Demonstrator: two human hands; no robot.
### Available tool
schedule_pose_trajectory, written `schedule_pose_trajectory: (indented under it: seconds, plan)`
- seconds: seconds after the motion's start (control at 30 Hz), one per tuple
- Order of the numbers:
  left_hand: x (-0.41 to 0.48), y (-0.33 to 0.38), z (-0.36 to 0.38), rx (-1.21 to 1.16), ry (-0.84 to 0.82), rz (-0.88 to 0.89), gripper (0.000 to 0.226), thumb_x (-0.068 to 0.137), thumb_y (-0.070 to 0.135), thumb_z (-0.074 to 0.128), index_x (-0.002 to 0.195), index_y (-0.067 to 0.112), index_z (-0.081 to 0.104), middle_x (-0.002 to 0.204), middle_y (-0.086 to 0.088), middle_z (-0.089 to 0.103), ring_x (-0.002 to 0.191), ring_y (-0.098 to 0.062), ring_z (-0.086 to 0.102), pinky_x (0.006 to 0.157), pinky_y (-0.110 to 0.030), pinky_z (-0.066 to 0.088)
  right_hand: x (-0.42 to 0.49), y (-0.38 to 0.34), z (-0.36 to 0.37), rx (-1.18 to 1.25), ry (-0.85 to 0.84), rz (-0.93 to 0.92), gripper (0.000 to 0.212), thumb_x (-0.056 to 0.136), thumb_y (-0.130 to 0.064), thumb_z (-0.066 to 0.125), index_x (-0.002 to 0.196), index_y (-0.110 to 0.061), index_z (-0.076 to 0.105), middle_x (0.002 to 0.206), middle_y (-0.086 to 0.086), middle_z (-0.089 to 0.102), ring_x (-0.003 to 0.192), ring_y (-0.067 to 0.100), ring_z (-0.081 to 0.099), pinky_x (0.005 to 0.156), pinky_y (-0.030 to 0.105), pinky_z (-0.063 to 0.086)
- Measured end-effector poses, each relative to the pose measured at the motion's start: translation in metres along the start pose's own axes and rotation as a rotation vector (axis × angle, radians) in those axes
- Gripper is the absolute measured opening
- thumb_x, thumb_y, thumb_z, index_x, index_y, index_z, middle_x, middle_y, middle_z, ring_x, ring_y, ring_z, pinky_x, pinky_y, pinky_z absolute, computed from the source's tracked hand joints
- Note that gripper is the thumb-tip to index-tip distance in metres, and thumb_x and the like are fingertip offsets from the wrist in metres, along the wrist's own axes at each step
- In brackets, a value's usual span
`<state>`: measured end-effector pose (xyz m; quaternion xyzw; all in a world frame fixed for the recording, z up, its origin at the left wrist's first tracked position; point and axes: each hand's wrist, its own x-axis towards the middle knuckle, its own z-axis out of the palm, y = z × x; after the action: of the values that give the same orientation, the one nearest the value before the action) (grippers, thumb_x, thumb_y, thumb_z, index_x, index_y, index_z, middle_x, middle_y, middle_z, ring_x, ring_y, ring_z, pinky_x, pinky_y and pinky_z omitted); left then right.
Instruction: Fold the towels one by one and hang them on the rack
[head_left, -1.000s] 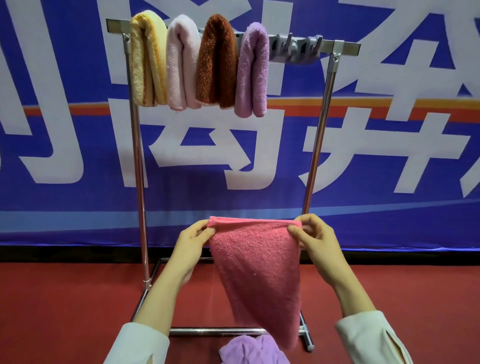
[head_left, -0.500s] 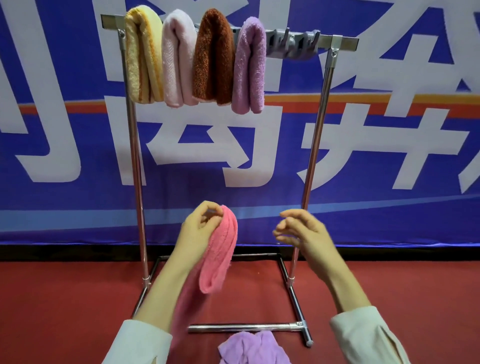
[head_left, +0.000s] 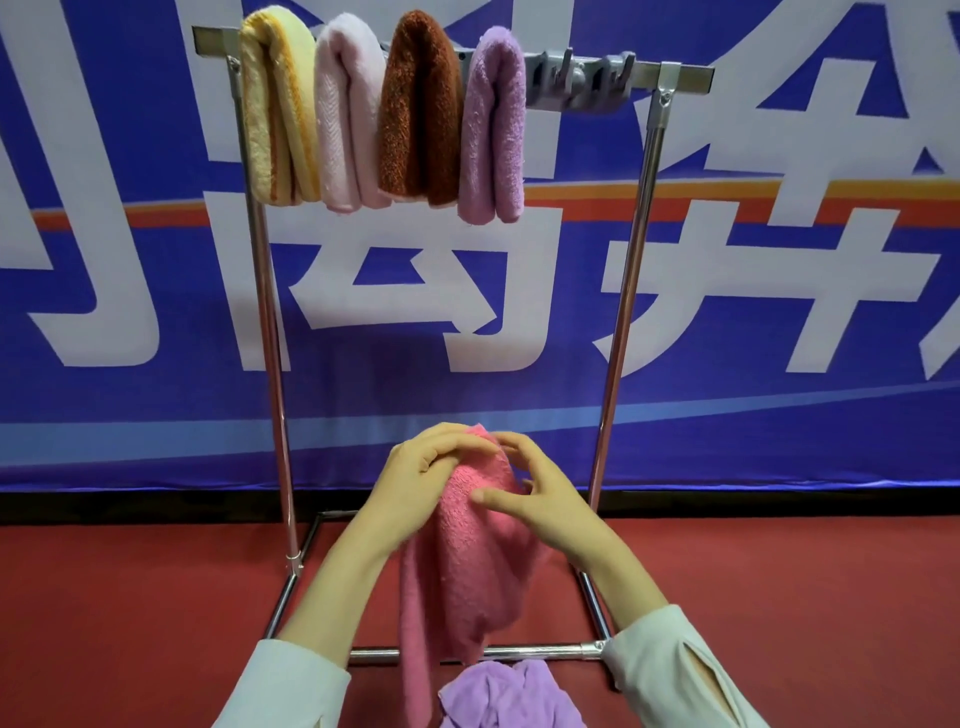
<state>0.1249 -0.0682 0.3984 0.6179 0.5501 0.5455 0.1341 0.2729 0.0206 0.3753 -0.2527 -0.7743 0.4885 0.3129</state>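
Moved: right hand (head_left: 540, 499), formerly apart, now against pink towel (head_left: 467, 561). Rack (head_left: 623, 322), one; four folded towels (head_left: 421, 109) hung on it. Pink towel, one, mid-air before rack, top gripped by left hand (head_left: 421, 473); right thumb touching, grip unclear. Purple towel (head_left: 511, 696), one, below.
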Motion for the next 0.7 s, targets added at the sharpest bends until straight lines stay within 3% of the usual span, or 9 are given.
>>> schedule_pose_trajectory:
  seconds: [0.07, 0.13, 0.2, 0.33, 0.47, 0.53, 0.6, 0.7]
  plan:
    - [0.001, 0.001, -0.002, -0.050, 0.047, -0.018, 0.047, 0.089, -0.014, 0.046, 0.093, 0.023, 0.074, 0.111, 0.010, 0.066, 0.110, 0.012, 0.054, 0.092, -0.002, 0.034, -0.001, 0.003, -0.004, -0.019, -0.035, 0.024, 0.036, 0.076, -0.032, 0.078, 0.109, -0.025, 0.065, 0.108, -0.008, 0.071, 0.102, 0.008, 0.065, 0.095, 0.034, 0.050]
    - [0.003, 0.001, -0.006, -0.114, 0.167, -0.042, 0.044, 0.091, -0.011, 0.046, 0.092, 0.023, 0.072, 0.110, 0.013, 0.066, 0.106, 0.016, 0.054, 0.089, -0.001, 0.034, -0.004, 0.003, -0.010, -0.075, -0.024, 0.058, 0.017, 0.079, -0.035, 0.076, 0.087, -0.022, 0.069, 0.086, -0.006, 0.070, 0.081, 0.010, 0.063, 0.082, 0.036, 0.051]
    - [0.004, -0.002, -0.010, -0.195, 0.299, -0.087, 0.039, 0.093, -0.005, 0.048, 0.091, 0.024, 0.072, 0.107, 0.013, 0.067, 0.099, 0.016, 0.056, 0.084, -0.001, 0.037, -0.006, 0.005, -0.020, -0.101, 0.014, 0.078, 0.020, 0.080, -0.036, 0.077, 0.079, -0.018, 0.068, 0.078, -0.002, 0.067, 0.075, 0.009, 0.059, 0.074, 0.034, 0.049]
    - [0.002, -0.009, -0.014, -0.280, 0.454, -0.168, 0.037, 0.094, 0.001, 0.051, 0.090, 0.031, 0.073, 0.104, 0.017, 0.069, 0.097, 0.012, 0.059, 0.082, -0.003, 0.041, -0.010, 0.005, -0.036, 0.001, 0.064, 0.112, 0.018, 0.081, -0.028, 0.077, 0.077, -0.016, 0.065, 0.075, 0.000, 0.062, 0.076, 0.013, 0.059, 0.075, 0.036, 0.052]
    - [0.001, -0.012, -0.013, -0.136, 0.390, -0.181, 0.032, 0.087, 0.003, 0.063, 0.101, 0.031, 0.071, 0.108, 0.021, 0.066, 0.101, 0.017, 0.055, 0.086, 0.001, 0.036, -0.012, 0.002, -0.043, 0.033, 0.117, 0.100, 0.014, 0.090, -0.019, 0.067, 0.079, -0.017, 0.058, 0.072, -0.004, 0.056, 0.073, 0.013, 0.054, 0.067, 0.027, 0.049]
    - [0.001, -0.014, -0.013, -0.068, 0.389, -0.184, 0.035, 0.082, 0.001, 0.069, 0.107, 0.025, 0.071, 0.112, 0.016, 0.065, 0.104, 0.010, 0.056, 0.093, -0.004, 0.036, -0.013, -0.002, -0.043, 0.086, 0.115, 0.073, 0.007, 0.091, -0.016, 0.066, 0.091, -0.018, 0.058, 0.072, 0.003, 0.051, 0.069, 0.014, 0.049, 0.062, 0.024, 0.045]
    - [0.000, -0.016, -0.012, 0.009, 0.427, -0.187, 0.036, 0.078, 0.004, 0.074, 0.110, 0.021, 0.071, 0.114, 0.012, 0.064, 0.107, 0.000, 0.056, 0.098, -0.013, 0.037, -0.015, -0.007, -0.042, 0.178, 0.111, 0.050, 0.018, 0.093, -0.014, 0.063, 0.108, -0.024, 0.060, 0.074, 0.007, 0.047, 0.066, 0.013, 0.048, 0.062, 0.025, 0.044]
    - [-0.001, -0.018, -0.009, 0.028, 0.524, -0.215, 0.036, 0.076, 0.009, 0.078, 0.110, 0.019, 0.072, 0.111, 0.010, 0.064, 0.107, -0.005, 0.057, 0.098, -0.018, 0.039, -0.016, -0.015, -0.040, 0.293, 0.086, 0.003, 0.022, 0.096, -0.011, 0.056, 0.111, -0.024, 0.065, 0.085, 0.004, 0.059, 0.070, 0.011, 0.055, 0.067, 0.024, 0.048]
